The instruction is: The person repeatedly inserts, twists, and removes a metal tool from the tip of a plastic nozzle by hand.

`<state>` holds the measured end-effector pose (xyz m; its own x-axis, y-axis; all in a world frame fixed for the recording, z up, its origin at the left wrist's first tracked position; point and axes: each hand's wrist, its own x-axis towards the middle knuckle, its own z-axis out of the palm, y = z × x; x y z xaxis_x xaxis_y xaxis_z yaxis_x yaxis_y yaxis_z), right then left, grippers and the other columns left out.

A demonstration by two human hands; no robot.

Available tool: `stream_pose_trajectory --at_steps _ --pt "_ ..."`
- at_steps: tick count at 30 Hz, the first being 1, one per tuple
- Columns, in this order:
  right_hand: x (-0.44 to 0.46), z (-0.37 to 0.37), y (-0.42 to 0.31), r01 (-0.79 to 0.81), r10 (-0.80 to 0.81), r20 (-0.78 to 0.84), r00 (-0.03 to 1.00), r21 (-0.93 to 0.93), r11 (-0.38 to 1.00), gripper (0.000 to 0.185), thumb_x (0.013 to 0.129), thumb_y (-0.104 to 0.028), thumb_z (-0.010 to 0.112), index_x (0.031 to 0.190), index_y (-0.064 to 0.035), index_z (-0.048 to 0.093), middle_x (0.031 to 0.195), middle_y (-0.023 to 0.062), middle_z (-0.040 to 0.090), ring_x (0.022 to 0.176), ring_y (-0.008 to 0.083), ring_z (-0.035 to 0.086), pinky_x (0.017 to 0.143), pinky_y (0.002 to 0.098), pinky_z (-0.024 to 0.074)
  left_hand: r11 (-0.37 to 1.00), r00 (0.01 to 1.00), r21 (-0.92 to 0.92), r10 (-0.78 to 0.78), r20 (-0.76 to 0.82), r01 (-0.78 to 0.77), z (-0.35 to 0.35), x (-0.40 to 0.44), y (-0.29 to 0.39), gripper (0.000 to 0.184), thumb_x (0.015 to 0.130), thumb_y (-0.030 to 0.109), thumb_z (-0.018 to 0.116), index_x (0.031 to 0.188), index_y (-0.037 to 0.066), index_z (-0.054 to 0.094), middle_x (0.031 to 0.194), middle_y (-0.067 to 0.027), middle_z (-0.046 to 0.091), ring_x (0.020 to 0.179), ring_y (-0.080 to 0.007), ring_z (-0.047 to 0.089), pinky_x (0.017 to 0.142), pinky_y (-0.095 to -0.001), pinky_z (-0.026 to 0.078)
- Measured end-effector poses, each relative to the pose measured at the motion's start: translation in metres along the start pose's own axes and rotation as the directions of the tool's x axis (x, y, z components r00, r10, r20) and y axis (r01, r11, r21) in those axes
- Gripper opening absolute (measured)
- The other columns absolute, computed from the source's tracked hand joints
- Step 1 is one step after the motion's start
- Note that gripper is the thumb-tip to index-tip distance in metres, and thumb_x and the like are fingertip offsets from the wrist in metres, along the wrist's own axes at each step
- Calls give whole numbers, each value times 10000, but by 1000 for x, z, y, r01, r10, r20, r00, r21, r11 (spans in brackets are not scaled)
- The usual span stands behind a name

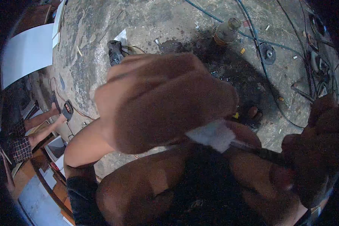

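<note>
My left hand (169, 101) fills the middle of the head view, close to the camera and blurred. Its back faces me and its fingertips are hidden, so I cannot tell whether it holds anything. In deep shadow at the right, my right hand (312, 154) is closed round the dark handle of what looks like a putty knife (213, 135). The pale, flat blade points left, beside the lower edge of my left hand; whether they touch is unclear. My bare knees (139, 184) are bent below both hands.
A glass bottle (228, 32) stands on the stained concrete floor. Near it lie a round disc (267, 53) and blue hoses (254, 26). Black plastic (116, 52) lies beyond my left hand. Another person's legs (45, 126) and a white panel (28, 52) are at left.
</note>
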<state>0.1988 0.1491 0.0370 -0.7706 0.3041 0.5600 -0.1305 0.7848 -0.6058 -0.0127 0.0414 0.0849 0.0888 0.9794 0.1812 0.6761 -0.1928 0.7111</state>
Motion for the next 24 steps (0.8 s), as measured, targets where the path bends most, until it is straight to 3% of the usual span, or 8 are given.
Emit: stream_pose_trajectory --at_steps 6,9,12,15,18,19,24 --pt "19 8 14 113 -120 102 987 72 991 275 849 -270 640 853 -4 572 723 131 514 628 331 537 561 453 446 974 995 203 -92 -36 97 19 8 3 393 623 369 829 816 103 613 708 -86 594 674 -331 620 565 -395 485" --pt "23 18 24 78 -94 124 988 129 989 259 848 -255 643 857 -6 572 727 130 519 628 335 541 562 453 451 923 980 345 -195 32 172 22 11 4 401 656 394 812 781 93 579 665 -87 570 635 -335 610 523 -389 466" --pt "15 31 24 -71 52 92 994 225 972 232 868 -232 631 874 -10 562 751 146 533 657 357 554 582 451 462 939 988 307 -148 -45 155 31 9 0 401 727 400 777 761 83 534 650 -82 559 612 -317 606 498 -390 446" --pt "16 33 16 -256 234 176 956 112 960 230 878 -222 630 903 -10 543 789 169 543 702 396 556 610 455 466 948 970 228 -192 -146 222 35 14 -3 371 750 354 779 767 85 523 644 -77 556 609 -306 612 502 -384 452" --pt "17 36 15 -249 242 86 967 81 965 232 882 -208 633 939 -7 531 817 170 545 734 407 556 621 447 465 949 951 149 -250 -179 278 37 19 -1 348 740 286 797 773 85 514 633 -68 547 586 -266 603 508 -351 450" --pt "23 27 13 -238 229 121 966 71 969 228 879 -195 637 950 -6 532 827 168 547 744 406 560 624 440 466 947 947 131 -269 -173 293 37 19 0 346 732 262 806 775 85 512 629 -65 542 574 -248 598 511 -335 448" --pt "33 19 2 -208 229 -50 972 266 941 180 859 -130 656 934 -1 555 774 155 550 692 362 581 603 390 466 959 935 -55 -282 -213 277 38 15 -9 462 641 277 879 762 66 486 619 -12 470 565 -116 456 507 -264 371"
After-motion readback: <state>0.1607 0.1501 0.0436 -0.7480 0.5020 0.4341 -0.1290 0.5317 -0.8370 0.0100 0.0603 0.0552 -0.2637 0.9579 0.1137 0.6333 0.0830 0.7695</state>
